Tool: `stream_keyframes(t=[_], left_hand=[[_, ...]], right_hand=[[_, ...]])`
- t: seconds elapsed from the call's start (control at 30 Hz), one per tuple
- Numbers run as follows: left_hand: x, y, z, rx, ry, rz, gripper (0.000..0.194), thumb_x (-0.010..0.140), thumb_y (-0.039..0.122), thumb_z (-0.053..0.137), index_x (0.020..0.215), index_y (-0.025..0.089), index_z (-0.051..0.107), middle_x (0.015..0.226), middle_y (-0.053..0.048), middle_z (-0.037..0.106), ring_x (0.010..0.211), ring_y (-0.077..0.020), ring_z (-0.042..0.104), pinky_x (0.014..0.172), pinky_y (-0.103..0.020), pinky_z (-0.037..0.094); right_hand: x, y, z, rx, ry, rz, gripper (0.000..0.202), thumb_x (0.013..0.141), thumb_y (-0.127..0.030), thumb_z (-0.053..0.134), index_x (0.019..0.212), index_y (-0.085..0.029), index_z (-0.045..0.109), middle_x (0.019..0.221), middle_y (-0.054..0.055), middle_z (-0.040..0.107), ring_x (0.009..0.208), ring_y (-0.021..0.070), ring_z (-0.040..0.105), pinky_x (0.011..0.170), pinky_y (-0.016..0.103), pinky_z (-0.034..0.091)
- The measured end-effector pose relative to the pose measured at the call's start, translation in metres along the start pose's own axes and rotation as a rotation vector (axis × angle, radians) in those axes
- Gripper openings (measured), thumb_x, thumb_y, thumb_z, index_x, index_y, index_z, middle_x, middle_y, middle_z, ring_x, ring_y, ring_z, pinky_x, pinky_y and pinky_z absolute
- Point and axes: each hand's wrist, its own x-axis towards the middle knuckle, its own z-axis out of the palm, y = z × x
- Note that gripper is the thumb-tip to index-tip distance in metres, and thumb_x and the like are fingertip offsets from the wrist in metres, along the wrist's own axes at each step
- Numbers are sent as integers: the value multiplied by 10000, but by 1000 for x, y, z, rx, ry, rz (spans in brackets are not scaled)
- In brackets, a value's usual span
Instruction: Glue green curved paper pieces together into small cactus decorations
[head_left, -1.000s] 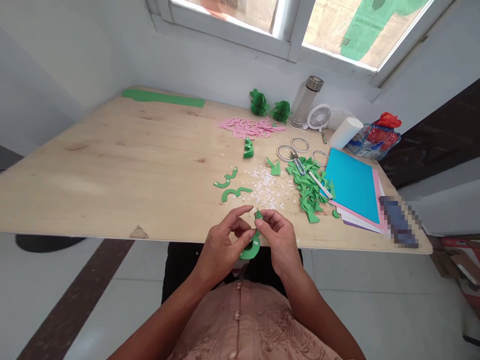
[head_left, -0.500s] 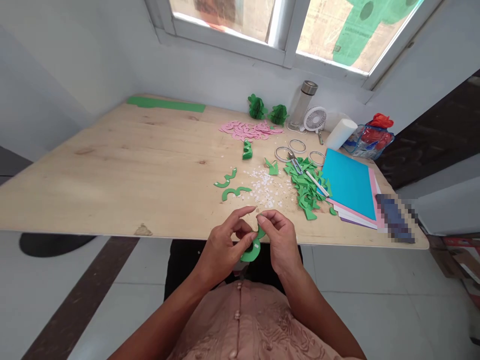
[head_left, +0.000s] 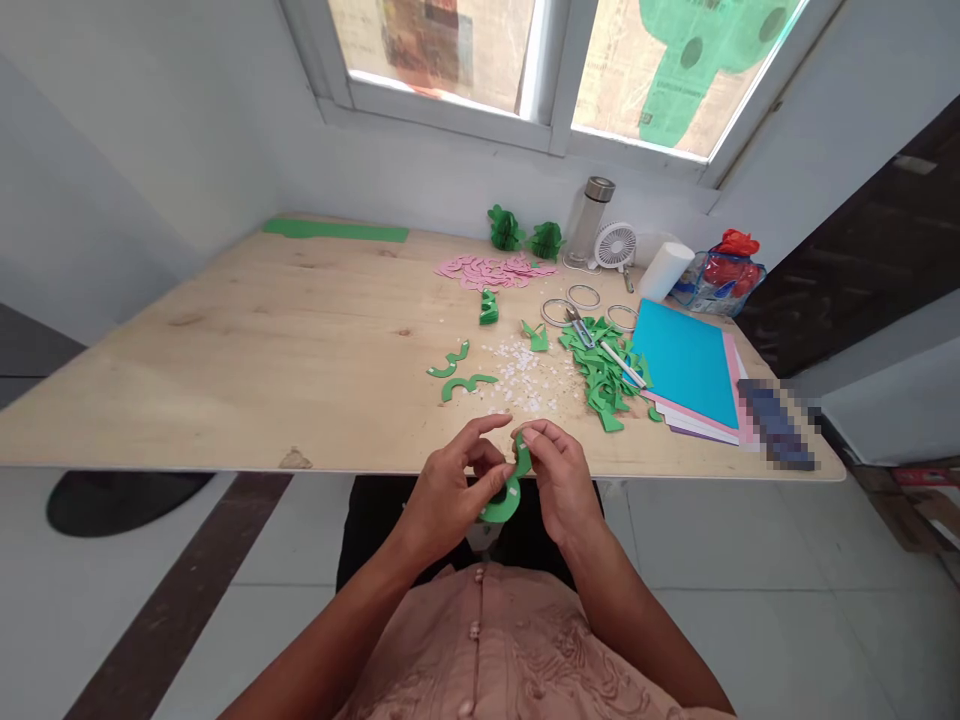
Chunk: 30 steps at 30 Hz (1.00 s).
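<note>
Left hand: pinched the lower part of a green paper curl between thumb and fingers, the forefinger raised off it.
Right hand: pinched the curl's upper end between thumb and fingertips.
Green paper curl: hung between the two hands at the front edge of the table, its lower loop over the person's lap; small white patches showed on it.
Just beyond the hands: two wavy green strips lay near each other, with white paper bits scattered to their right.
Scrap heap: green scraps lay right of the bits, with small snips and a white stick on top.
Tape: three rolls lay around the heap's far side.
Back of table: pink cutouts lay before two green paper shapes; a bottle and a fan stood to the right.
Right end: a blue sheet topped other coloured sheets, beside a blurred-out object.
</note>
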Motion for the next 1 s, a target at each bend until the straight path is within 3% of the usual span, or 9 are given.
stream_keyframes(t=[0.1, 0.47, 0.73, 1.0], left_hand=[[-4, 3, 2, 3, 1, 8, 422, 797, 253, 579, 1213, 204, 526, 673, 29, 628, 631, -136, 581, 621, -245, 459], [-22, 1, 8, -148, 20, -56, 249, 737, 273, 667, 964, 174, 636, 782, -37, 677, 731, -172, 634, 632, -263, 512], [-24, 5, 7, -152, 19, -75, 218, 731, 261, 664, 926, 174, 707, 874, -59, 725, 786, -191, 657, 707, -297, 538], [-23, 4, 2, -156, -20, -78, 190, 714, 279, 691, 871, 178, 725, 839, -56, 739, 784, -205, 674, 680, -297, 557]], right_hand=[[-4, -1, -3, -22, -16, -16, 165, 706, -342, 665, 663, -184, 648, 664, -21, 585, 647, 127, 480, 646, 254, 374], [-13, 1, -6, -50, 147, -139, 161, 673, -337, 680, 646, -184, 638, 619, -18, 576, 619, 131, 473, 595, 248, 365], [-15, 1, -2, -12, 130, -124, 149, 669, -320, 684, 638, -182, 635, 596, -37, 559, 596, 116, 455, 593, 246, 351], [-16, -1, -2, 44, 50, -98, 169, 662, -325, 718, 638, -179, 637, 628, -26, 596, 606, 118, 491, 613, 248, 377]])
